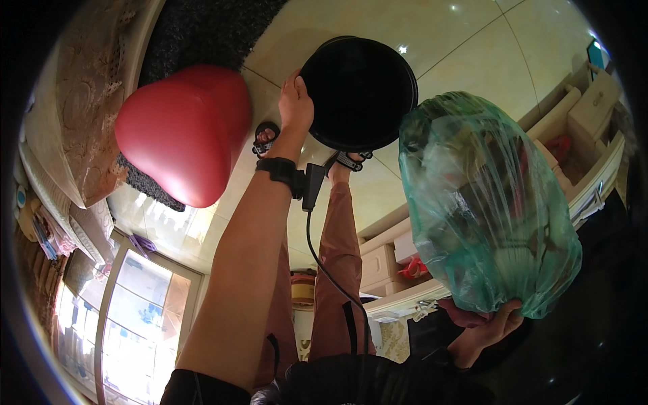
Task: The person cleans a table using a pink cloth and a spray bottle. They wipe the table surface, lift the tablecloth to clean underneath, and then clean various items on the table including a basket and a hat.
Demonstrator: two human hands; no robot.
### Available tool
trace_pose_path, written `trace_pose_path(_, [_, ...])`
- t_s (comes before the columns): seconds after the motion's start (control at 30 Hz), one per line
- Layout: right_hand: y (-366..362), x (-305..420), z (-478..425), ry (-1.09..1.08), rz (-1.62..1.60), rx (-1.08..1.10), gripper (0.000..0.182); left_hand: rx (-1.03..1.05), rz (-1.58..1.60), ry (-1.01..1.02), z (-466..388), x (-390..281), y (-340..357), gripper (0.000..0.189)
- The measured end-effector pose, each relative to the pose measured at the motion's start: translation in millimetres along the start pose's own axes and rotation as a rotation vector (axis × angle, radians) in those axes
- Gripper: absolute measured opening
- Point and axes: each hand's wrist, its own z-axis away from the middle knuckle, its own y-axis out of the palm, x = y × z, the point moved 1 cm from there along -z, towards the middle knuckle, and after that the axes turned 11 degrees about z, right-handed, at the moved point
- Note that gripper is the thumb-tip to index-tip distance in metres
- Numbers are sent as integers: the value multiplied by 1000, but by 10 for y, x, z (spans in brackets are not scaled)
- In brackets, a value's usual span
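Note:
My left hand [296, 104] grips the left rim of a round black bin [362, 93], whose dark inside faces up to me; its contents are too dark to tell. At the lower right, my right hand [493, 329] is closed on the gathered end of a full, see-through green plastic bag [486, 202]. The bag bulges with mixed things that cannot be told apart, and in the picture it lies just right of the bin. Something dark red, partly hidden, shows beside my right hand.
A glossy red heart-shaped balloon [185, 134] lies left of my arm, over a dark shaggy rug [202, 30]. Pale floor tiles [466, 55] surround my sandalled feet. Cream cabinetry with drawers [377, 266] stands at the right; a lace-covered piece of furniture [83, 96] is at the left.

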Motion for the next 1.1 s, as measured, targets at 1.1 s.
trace_pose_path(1.1, [846,524,406,-581,256,718,11,270,197,-444,486,58,-866,59])
